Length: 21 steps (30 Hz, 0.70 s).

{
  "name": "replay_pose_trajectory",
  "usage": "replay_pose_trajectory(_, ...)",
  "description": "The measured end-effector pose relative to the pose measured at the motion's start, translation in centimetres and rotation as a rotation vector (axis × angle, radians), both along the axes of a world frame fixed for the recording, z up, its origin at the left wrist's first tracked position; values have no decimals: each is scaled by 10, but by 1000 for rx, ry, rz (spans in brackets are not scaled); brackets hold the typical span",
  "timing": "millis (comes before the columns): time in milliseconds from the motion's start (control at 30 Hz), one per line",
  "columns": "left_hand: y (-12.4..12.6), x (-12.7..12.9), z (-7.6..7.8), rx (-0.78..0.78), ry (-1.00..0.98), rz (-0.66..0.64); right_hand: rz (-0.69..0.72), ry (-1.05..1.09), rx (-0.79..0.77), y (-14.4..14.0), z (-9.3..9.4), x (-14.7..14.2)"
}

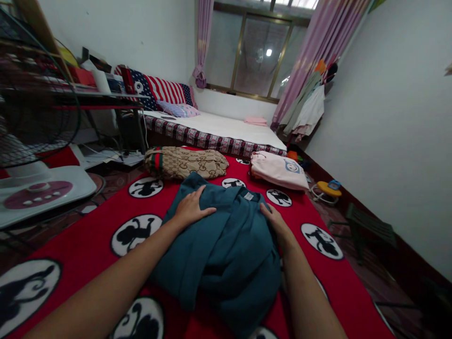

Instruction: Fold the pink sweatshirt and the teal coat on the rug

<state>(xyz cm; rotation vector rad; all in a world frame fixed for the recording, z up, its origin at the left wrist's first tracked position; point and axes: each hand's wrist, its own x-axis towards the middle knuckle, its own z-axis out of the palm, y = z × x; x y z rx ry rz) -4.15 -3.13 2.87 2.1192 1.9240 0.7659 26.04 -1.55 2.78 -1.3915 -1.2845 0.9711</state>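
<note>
The fingers (201, 195) of the left hand (190, 209) lie flat and slightly spread, palm down, pressing on the upper left part of a teal sweatshirt (229, 245); they grip nothing. The fingers (265, 209) of the right hand (277, 225) curl loosely over the garment's right edge, just beside the collar, touching the cloth; whether they pinch a fold I cannot tell. Both bare forearms reach in from the bottom of the view, one on each side of the garment.

The sweatshirt lies bunched and partly folded in the middle of a red blanket (88, 245) printed with white circles that hold black cartoon figures. A small grey neck label (249, 196) shows at the collar, between the two hands.

Beyond the sweatshirt, to the left, a tan patterned bag (185, 162) with a green and red stripe lies on the blanket, near the garment's far edge. To the right of it sits a folded pink garment (278, 170) with a blue print, apart from the sweatshirt.

Farther back stands a bed (219, 129) with a white sheet, a checked border and pillows. A standing fan (35, 122) fills the left edge, and pink curtains (318, 52) frame the window. Clothes (310, 106) hang by the right wall
</note>
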Motion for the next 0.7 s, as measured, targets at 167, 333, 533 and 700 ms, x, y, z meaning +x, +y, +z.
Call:
replay_pose_trajectory(167, -14, 21, 6, -77, -331, -210, 236, -201, -67, -27, 25, -42)
replay_pose_trajectory(333, -30, 42, 11, -48, -578, -459, 236, -15, 32, -37, 16, -76)
replay_pose_trajectory(533, -40, 50, 24, 8, -623, -514, 134, 458, -132, -42, 1, -91)
replay_pose_trajectory(700, -41, 41, 53, -9, -680, -573, 157, 676, -120, -44, 4, -93)
